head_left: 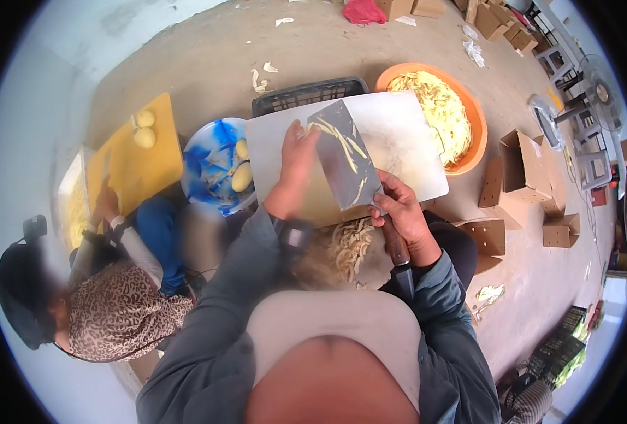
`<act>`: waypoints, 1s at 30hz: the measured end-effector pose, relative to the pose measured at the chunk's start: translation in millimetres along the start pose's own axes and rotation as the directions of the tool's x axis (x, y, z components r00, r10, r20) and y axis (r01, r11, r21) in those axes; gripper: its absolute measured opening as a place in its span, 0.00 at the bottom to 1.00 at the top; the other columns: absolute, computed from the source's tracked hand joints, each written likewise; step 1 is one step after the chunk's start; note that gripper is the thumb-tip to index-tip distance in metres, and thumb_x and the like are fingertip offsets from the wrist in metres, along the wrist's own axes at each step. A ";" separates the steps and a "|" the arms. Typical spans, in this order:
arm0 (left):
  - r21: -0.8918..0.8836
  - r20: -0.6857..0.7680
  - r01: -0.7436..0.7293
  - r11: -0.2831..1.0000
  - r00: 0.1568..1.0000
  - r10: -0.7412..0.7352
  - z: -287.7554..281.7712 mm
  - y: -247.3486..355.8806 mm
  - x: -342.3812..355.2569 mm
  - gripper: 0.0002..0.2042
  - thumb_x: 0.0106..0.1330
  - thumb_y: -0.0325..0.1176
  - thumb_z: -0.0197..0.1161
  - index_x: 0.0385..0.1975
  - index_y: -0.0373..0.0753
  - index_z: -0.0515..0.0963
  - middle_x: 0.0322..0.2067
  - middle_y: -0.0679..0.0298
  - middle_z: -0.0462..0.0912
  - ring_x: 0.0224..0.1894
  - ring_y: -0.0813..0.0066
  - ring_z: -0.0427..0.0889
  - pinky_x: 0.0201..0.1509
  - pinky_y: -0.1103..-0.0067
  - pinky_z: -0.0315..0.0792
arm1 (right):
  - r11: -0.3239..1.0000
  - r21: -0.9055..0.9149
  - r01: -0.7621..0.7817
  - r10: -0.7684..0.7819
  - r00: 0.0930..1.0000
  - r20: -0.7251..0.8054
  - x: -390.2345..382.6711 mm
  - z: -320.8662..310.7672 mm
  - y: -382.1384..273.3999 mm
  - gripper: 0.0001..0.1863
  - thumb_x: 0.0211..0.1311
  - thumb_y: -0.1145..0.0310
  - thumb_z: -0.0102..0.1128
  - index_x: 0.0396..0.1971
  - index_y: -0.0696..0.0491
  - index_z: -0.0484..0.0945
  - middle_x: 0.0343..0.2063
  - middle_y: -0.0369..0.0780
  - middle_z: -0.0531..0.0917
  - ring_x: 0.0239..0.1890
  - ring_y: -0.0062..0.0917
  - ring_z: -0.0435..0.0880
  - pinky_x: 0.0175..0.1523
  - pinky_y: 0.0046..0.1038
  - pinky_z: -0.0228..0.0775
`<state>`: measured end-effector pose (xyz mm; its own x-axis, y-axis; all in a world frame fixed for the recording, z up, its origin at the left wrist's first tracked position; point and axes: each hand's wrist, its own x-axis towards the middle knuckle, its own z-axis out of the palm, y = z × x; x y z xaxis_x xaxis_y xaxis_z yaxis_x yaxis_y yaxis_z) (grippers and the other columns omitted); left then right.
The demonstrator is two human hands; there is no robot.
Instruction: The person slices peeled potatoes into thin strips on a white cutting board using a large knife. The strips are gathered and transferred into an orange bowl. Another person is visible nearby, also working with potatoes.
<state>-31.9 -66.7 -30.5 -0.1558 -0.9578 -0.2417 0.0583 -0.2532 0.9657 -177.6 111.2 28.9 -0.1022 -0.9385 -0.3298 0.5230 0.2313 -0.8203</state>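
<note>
Upper left, smooth peeled potatoes (144,138) sit on a yellow board (159,159). Centre, the left hand's (297,162) half-curled fingers, blurred, meet the flat cleaver (337,177) above a white cutting board (394,120); I can't tell whether they grip its pale strips (346,146). The right hand's (406,215) fingers wrap the cleaver's base. Upper right, a round orange basin (478,127) stands on concrete floor (207,71).

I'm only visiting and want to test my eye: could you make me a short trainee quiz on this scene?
1. Which hand holds the broad grey metal cleaver by its handle end?
2. True or false: the round orange basin stands right of the rectangular white cutting board.
3. What clings to the cleaver: (a) green leaves, (b) thin pale yellow strips, (c) red slices?

Key: 1. The person's bare right hand. 2. True. 3. b.
</note>
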 end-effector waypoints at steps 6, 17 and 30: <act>-0.138 0.146 -0.086 0.987 0.983 0.106 2.7 -21.0 8.4 0.24 0.65 0.31 0.60 0.58 0.26 0.63 0.52 0.54 0.75 0.48 0.67 0.78 0.52 0.74 0.72 | 0.994 -0.111 0.004 0.000 1.000 0.031 1.2 8.5 2.5 0.27 0.63 0.84 0.47 0.63 0.57 0.65 0.33 0.37 0.74 0.26 0.17 0.72 0.27 0.20 0.67; -0.559 -0.007 0.213 0.801 0.965 -0.261 14.3 -1.8 -7.8 0.26 0.65 0.25 0.54 0.63 0.29 0.58 0.49 0.50 0.74 0.47 0.65 0.79 0.48 0.74 0.76 | 0.986 -0.159 0.043 -0.047 0.999 -0.022 3.7 4.1 11.3 0.27 0.63 0.84 0.48 0.63 0.58 0.64 0.31 0.37 0.73 0.25 0.17 0.73 0.26 0.20 0.68; -0.341 0.083 0.129 0.931 0.991 -0.107 28.0 -26.3 -11.0 0.38 0.59 0.23 0.67 0.66 0.33 0.50 0.52 0.50 0.73 0.48 0.64 0.79 0.50 0.72 0.77 | 0.879 -0.466 0.102 -0.129 0.991 -0.025 7.1 4.9 22.1 0.27 0.63 0.80 0.52 0.63 0.58 0.63 0.25 0.36 0.73 0.20 0.16 0.75 0.25 0.19 0.68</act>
<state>-59.3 -45.7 -50.6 -0.2423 -0.9105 -0.3352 0.3705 -0.4062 0.8353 -162.7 108.4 10.7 -0.1901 -0.9536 -0.2333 0.0554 0.2268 -0.9724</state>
